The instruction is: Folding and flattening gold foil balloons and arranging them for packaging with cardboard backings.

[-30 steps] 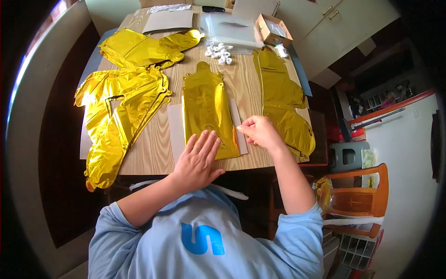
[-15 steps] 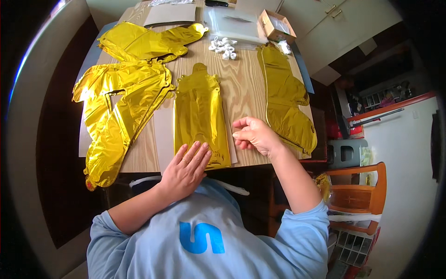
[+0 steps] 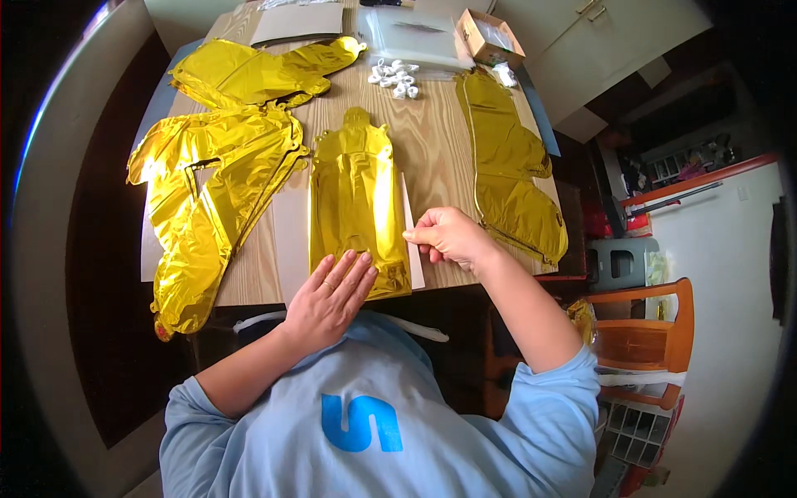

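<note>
A folded gold foil balloon lies flat on a pale sheet of card at the table's near edge. My left hand rests on the balloon's near end, fingers stretched out and close together. At its right edge, my right hand is closed in a pinch, thumb against forefinger. The fingertips meet the border of foil and card, and what lies between them is too small to make out. The balloon's far end narrows to a rounded tab, with small tabs along its sides.
More gold foil balloons lie at left, far left and right. Beyond are a cluster of small white pieces, clear plastic sheets and a cardboard box. A wooden chair stands at right.
My right hand has moved slightly left, and its fingers have closed to a pinch at the balloon's edge. The balloon's far end looks more raised and creased. My left hand stays in place.
</note>
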Motion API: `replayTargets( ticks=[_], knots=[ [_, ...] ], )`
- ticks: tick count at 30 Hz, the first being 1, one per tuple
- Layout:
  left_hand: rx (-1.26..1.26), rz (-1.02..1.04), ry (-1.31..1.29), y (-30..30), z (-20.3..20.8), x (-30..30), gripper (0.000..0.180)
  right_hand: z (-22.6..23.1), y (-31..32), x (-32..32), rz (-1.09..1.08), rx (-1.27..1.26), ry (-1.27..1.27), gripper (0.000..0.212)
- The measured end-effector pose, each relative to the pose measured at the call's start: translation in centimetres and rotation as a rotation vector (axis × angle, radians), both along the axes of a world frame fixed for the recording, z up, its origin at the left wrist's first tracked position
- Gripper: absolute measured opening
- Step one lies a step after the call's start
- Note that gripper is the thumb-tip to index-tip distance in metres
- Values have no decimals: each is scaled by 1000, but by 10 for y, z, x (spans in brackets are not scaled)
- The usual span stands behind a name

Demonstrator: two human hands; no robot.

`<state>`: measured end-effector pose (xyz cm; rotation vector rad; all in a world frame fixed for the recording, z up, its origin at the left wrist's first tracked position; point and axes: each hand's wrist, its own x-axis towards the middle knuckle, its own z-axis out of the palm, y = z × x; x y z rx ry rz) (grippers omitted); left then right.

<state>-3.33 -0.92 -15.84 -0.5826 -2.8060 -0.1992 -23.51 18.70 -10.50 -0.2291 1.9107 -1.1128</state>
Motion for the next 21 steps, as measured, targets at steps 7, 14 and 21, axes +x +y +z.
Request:
replayTargets(
  ticks=[7,14,21],
  knots=[
    [35,-1,-19,-2,6,2,54,-7,4,0,-4,-81,-173,18],
    [25,24,6,-2,1,3,52,-14,19,-39,-354,-49,388,14],
    [153,20,67,-6,-4,7,49,-5,75,-58,-424,110,653,17]
  ],
)
